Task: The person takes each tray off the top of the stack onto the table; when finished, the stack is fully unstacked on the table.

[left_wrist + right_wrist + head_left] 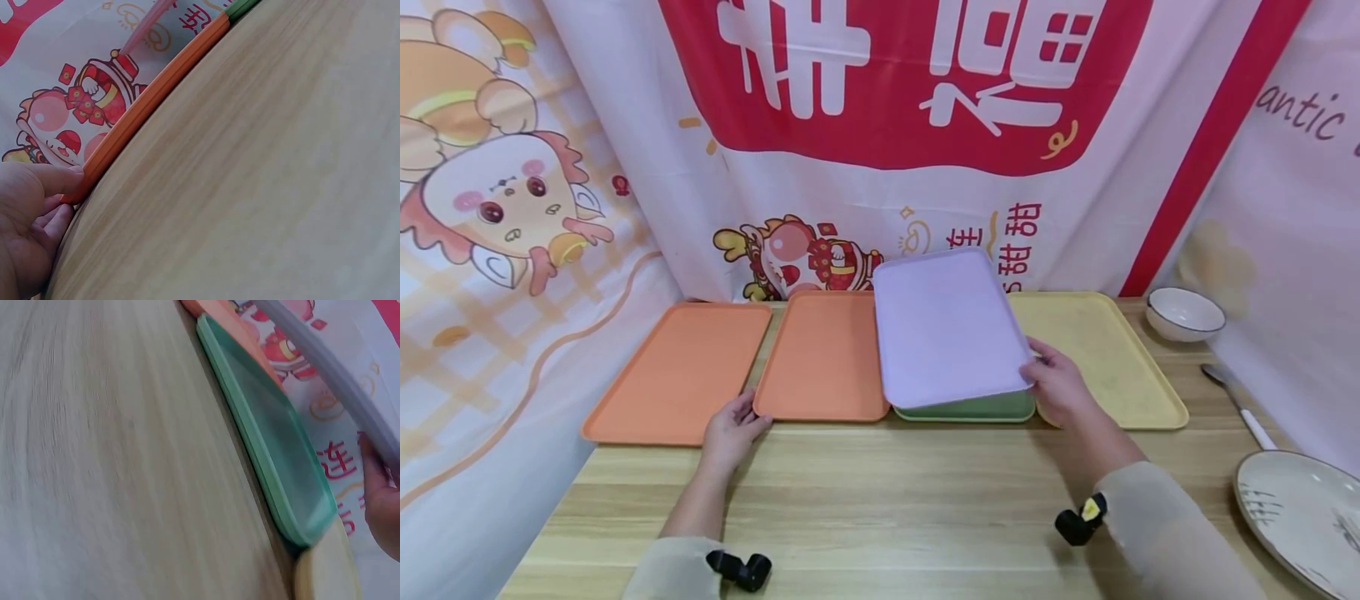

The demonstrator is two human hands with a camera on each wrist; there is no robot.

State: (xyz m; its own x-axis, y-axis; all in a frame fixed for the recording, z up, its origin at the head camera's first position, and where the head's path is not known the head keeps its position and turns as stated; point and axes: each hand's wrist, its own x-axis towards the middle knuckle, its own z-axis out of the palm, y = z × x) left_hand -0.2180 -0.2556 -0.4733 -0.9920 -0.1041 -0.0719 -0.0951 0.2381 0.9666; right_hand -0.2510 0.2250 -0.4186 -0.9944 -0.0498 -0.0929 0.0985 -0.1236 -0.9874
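Note:
A pale purple tray [951,329] is held up at a tilt over a green tray [973,410], hiding most of it in the head view. My right hand [1060,387] grips the purple tray by its near right corner. In the right wrist view the raised rim [337,378] stands apart from the green tray [269,434]. At the near left corner of the middle orange tray [822,358], my left hand [728,437] pinches the rim, thumb in front and fingers around the corner, as the left wrist view shows [31,219].
Another orange tray [688,367] lies at the left, and a yellow tray [1090,358] at the right of the row. Along the right side are a white bowl [1185,315], a spoon [1240,408] and a patterned plate [1300,517]. A printed curtain [880,158] hangs behind the wooden table [895,508].

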